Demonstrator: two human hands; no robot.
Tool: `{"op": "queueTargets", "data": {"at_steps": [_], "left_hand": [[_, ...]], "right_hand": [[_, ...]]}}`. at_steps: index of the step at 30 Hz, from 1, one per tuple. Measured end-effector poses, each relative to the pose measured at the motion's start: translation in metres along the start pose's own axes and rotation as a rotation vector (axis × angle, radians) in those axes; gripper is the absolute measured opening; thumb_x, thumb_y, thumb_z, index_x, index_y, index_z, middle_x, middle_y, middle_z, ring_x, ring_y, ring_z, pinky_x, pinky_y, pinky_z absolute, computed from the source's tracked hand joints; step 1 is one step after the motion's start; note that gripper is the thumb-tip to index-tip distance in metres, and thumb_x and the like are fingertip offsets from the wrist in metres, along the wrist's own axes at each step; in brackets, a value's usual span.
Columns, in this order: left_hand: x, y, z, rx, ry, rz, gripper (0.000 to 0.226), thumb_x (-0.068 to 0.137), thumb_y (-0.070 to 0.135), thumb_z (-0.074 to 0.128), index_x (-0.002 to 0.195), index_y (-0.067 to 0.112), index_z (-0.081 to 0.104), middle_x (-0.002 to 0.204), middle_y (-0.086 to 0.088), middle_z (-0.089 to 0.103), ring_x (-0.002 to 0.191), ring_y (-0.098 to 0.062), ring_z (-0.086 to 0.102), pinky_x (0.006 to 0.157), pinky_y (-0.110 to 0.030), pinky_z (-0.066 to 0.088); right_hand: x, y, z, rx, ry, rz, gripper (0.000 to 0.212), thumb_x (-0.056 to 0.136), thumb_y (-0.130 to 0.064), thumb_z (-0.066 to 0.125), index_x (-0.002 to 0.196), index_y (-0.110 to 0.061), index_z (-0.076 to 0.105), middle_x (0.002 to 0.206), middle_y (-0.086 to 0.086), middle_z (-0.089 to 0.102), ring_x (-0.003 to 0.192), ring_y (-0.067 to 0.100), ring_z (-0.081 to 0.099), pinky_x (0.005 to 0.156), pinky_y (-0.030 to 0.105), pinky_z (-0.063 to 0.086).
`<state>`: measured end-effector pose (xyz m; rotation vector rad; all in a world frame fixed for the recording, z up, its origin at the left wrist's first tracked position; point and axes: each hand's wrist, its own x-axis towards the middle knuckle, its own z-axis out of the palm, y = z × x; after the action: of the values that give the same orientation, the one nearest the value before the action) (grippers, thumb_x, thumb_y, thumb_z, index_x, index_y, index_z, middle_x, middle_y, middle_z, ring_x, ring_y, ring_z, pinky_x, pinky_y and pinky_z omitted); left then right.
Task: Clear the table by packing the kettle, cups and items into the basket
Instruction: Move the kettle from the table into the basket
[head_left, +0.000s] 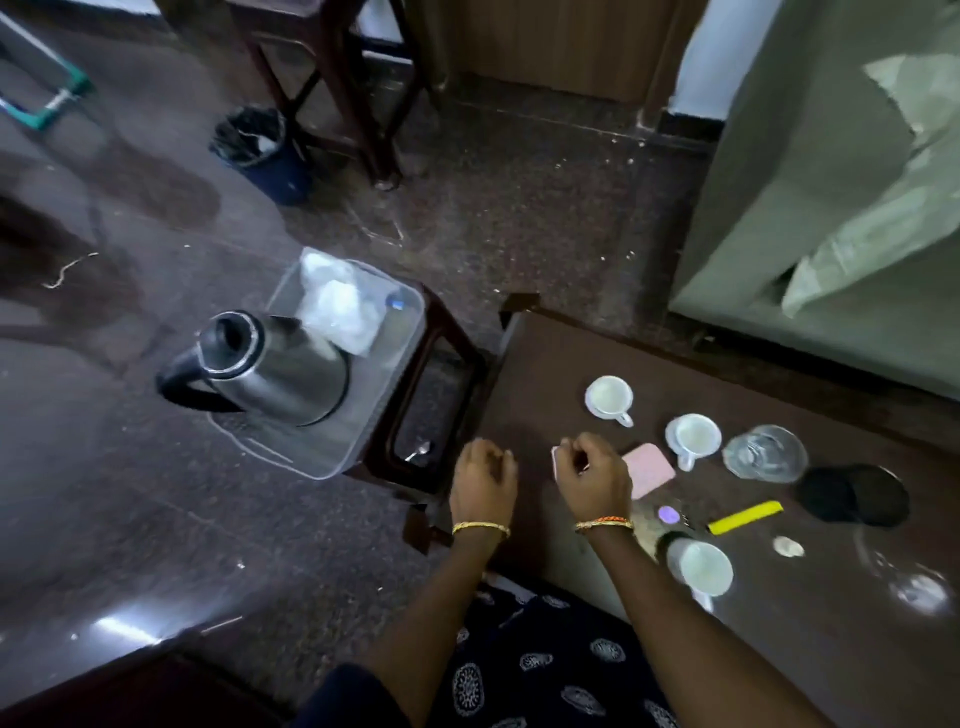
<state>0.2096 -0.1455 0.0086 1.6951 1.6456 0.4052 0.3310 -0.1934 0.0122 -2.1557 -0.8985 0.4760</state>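
A steel kettle (270, 369) with a black handle stands in the clear plastic basket (358, 441), which rests on a dark stool (441, 364). White packets (335, 306) lie at the basket's far end. On the brown table (545, 374) are three white cups (609, 397) (693, 436) (705, 567), a pink card (649, 470), a yellow stick (745, 517), a black kettle base (852, 496) and a glass lid (764, 453). My right hand (595, 480) curls over a small pink packet (555, 461) by the pink card. My left hand (483, 480) hovers near the table's left edge, fingers curled, nothing seen in it.
A small purple item (668, 514) and a pale scrap (788, 545) lie near the yellow stick. A clear glass (917, 587) stands at the table's right. A spoon (418, 452) rests on the stool. A blue bin (260, 150) and chair legs (358, 104) stand on the floor beyond.
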Motion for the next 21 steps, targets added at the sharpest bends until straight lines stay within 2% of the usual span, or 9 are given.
{"op": "queueTargets", "data": {"at_steps": [2, 6, 9, 12, 14, 15, 17, 19, 21], "left_hand": [[0.017, -0.020, -0.037, -0.074, 0.199, -0.063, 0.006, 0.084, 0.012, 0.061, 0.086, 0.007, 0.057, 0.091, -0.015, 0.059, 0.086, -0.031, 0.057, 0.080, -0.042, 0.048], [0.075, -0.064, -0.140, -0.135, 0.638, -0.296, 0.047, 0.076, 0.005, 0.064, 0.119, -0.009, 0.050, 0.119, -0.030, 0.050, 0.114, -0.042, 0.048, 0.100, -0.033, 0.031], [0.116, -0.091, -0.211, -0.216, 0.799, -0.290, 0.066, 0.075, 0.009, 0.062, 0.133, -0.010, 0.037, 0.138, -0.033, 0.036, 0.131, -0.042, 0.035, 0.111, -0.032, 0.022], [0.153, -0.118, -0.258, -0.217, 0.773, -0.248, 0.066, 0.081, 0.020, 0.051, 0.141, -0.001, 0.034, 0.149, -0.025, 0.030, 0.141, -0.033, 0.026, 0.116, -0.035, 0.019], [0.173, -0.135, -0.276, -0.171, 0.693, -0.280, 0.052, 0.088, 0.030, 0.043, 0.131, 0.002, 0.049, 0.139, -0.023, 0.047, 0.134, -0.033, 0.039, 0.112, -0.040, 0.029], [0.181, -0.140, -0.282, -0.169, 0.631, -0.299, 0.046, 0.092, 0.034, 0.040, 0.121, 0.002, 0.057, 0.130, -0.024, 0.054, 0.126, -0.035, 0.046, 0.107, -0.042, 0.034], [0.190, -0.146, -0.285, -0.147, 0.531, -0.294, 0.041, 0.097, 0.032, 0.039, 0.108, 0.000, 0.061, 0.117, -0.027, 0.057, 0.114, -0.037, 0.051, 0.099, -0.042, 0.038], [0.192, -0.148, -0.286, -0.068, 0.527, -0.299, 0.041, 0.098, 0.031, 0.039, 0.106, -0.002, 0.061, 0.113, -0.029, 0.058, 0.109, -0.039, 0.052, 0.093, -0.042, 0.039], [0.187, -0.147, -0.286, -0.026, 0.551, -0.335, 0.044, 0.098, 0.032, 0.036, 0.105, -0.004, 0.062, 0.112, -0.031, 0.058, 0.106, -0.042, 0.053, 0.089, -0.044, 0.040]], "right_hand": [[0.005, -0.030, 0.029, 0.061, -0.055, -0.046, 0.033, 0.081, -0.012, 0.062, 0.057, -0.016, 0.040, 0.053, 0.007, 0.047, 0.053, 0.023, 0.044, 0.051, 0.034, 0.038], [0.011, -0.108, 0.100, 0.184, -0.242, -0.116, 0.032, 0.084, -0.024, 0.060, 0.060, -0.021, 0.039, 0.046, -0.006, 0.035, 0.049, 0.008, 0.037, 0.050, 0.031, 0.037], [0.009, -0.156, 0.142, 0.249, -0.350, -0.111, 0.032, 0.080, -0.033, 0.059, 0.060, -0.017, 0.039, 0.044, -0.003, 0.039, 0.046, 0.005, 0.041, 0.051, 0.029, 0.036], [0.002, -0.194, 0.172, 0.292, -0.496, -0.095, 0.033, 0.077, -0.036, 0.058, 0.056, -0.018, 0.040, 0.048, 0.004, 0.051, 0.050, 0.007, 0.053, 0.056, 0.033, 0.046], [-0.002, -0.214, 0.186, 0.314, -0.614, -0.069, 0.032, 0.077, -0.037, 0.057, 0.056, -0.018, 0.043, 0.059, 0.018, 0.061, 0.064, 0.029, 0.064, 0.064, 0.040, 0.052], [-0.003, -0.223, 0.191, 0.315, -0.656, -0.065, 0.031, 0.077, -0.037, 0.056, 0.057, -0.017, 0.045, 0.063, 0.020, 0.064, 0.066, 0.032, 0.065, 0.065, 0.043, 0.054], [-0.006, -0.238, 0.199, 0.298, -0.717, -0.063, 0.029, 0.078, -0.036, 0.056, 0.056, -0.018, 0.051, 0.063, 0.013, 0.069, 0.063, 0.023, 0.066, 0.065, 0.040, 0.056], [-0.011, -0.250, 0.207, 0.311, -0.799, -0.019, 0.027, 0.081, -0.032, 0.057, 0.057, -0.021, 0.056, 0.062, 0.002, 0.071, 0.054, 0.004, 0.063, 0.060, 0.029, 0.054], [-0.017, -0.260, 0.212, 0.322, -0.896, 0.049, 0.024, 0.085, -0.030, 0.057, 0.063, -0.020, 0.062, 0.068, 0.001, 0.073, 0.054, 0.000, 0.062, 0.057, 0.025, 0.052]]}}
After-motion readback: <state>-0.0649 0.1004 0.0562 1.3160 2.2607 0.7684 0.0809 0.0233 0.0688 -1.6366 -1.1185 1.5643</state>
